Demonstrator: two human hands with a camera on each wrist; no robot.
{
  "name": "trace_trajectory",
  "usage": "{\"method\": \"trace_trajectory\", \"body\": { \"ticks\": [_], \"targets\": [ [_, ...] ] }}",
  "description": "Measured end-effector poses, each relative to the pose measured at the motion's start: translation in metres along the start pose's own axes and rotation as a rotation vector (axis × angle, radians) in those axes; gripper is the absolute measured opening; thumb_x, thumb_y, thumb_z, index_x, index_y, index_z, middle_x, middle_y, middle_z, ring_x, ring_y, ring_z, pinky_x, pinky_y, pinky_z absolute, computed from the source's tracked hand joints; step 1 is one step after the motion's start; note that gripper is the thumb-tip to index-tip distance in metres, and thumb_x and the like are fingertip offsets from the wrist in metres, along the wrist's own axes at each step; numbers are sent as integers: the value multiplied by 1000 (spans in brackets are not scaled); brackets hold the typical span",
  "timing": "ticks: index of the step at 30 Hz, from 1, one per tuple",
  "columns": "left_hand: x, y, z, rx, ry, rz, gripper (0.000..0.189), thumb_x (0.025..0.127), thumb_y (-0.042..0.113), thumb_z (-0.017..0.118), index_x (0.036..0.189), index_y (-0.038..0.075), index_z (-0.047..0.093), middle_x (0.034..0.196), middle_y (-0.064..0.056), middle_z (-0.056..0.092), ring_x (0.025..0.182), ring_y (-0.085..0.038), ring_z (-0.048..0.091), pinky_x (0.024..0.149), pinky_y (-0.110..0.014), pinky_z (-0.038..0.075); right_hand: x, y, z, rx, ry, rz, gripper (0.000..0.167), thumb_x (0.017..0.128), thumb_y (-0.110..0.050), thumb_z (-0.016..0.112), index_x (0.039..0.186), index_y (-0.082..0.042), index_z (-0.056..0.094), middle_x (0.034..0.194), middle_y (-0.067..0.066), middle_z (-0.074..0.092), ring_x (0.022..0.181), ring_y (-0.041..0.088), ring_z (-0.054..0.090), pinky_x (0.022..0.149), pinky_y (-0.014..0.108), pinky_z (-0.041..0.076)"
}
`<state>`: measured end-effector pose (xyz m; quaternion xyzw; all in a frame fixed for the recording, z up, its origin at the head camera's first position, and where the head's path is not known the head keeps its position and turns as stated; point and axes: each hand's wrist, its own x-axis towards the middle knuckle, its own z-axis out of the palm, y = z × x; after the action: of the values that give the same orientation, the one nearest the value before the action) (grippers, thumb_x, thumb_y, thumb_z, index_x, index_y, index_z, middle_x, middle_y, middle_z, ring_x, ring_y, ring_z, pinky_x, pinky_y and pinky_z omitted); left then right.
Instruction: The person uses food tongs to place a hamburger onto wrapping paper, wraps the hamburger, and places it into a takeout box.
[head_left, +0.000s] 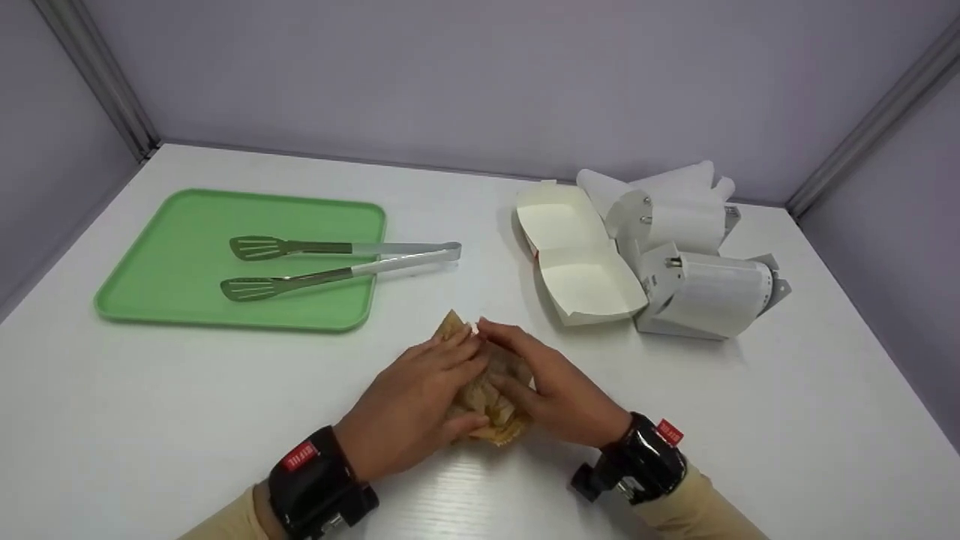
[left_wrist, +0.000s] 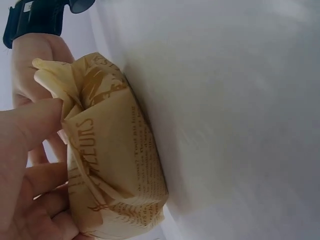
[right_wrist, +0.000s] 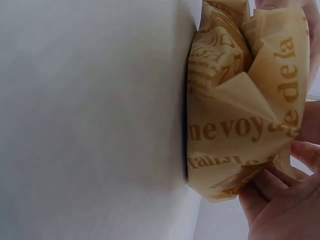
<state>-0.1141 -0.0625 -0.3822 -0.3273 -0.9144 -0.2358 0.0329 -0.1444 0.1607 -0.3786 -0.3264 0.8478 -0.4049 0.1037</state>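
Note:
A tan paper-wrapped parcel (head_left: pixel 487 390) with brown printed lettering sits on the white table, its contents hidden by the wrapper. My left hand (head_left: pixel 420 401) covers its left side in the head view, fingers across the top and thumb at the near edge. From the right, my right hand (head_left: pixel 559 386) grips it with the thumb on top and the forefinger round the far side. Folded layers of the wrapper (left_wrist: pixel 107 145) bunch under the left thumb in the left wrist view. Creased paper (right_wrist: pixel 245 120) reaches the right fingertips in the right wrist view.
A green tray (head_left: pixel 180 255) stands at the left, with metal tongs (head_left: pixel 360 259) lying over its right edge. Behind and right of my hands lies an opened white carton (head_left: pixel 585 277). Beside it is a pile of folded white cartons (head_left: pixel 712 292). Walls border the table.

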Motion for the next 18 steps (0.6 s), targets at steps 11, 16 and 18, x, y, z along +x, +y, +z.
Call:
{"method": "trace_trajectory", "body": {
  "ticks": [11, 16, 18],
  "targets": [
    [3, -6, 2, -126, 40, 21, 60, 86, 36, 80, 137, 9, 62, 154, -9, 44, 144, -27, 44, 113, -39, 47, -2, 1, 0, -70, 26, -36, 51, 102, -6, 56, 151, -9, 40, 159, 9, 43, 150, 18, 38, 124, 40, 32],
    [3, -5, 2, -172, 98, -30, 61, 83, 31, 85, 135, 13, 59, 159, -14, 32, 150, -33, 34, 109, -37, 49, -2, 1, 0, -79, 35, -36, 48, 101, -5, 57, 147, -8, 43, 159, 10, 43, 149, 18, 40, 123, 40, 33],
    [2, -4, 2, -170, 78, -65, 68, 85, 33, 83, 143, 13, 53, 164, -17, 25, 153, -36, 29, 112, -39, 47, -2, 1, 0, -87, 36, -38, 44, 101, -5, 58, 144, -9, 47, 159, 11, 43, 149, 19, 39, 123, 41, 32]
  ]
}}
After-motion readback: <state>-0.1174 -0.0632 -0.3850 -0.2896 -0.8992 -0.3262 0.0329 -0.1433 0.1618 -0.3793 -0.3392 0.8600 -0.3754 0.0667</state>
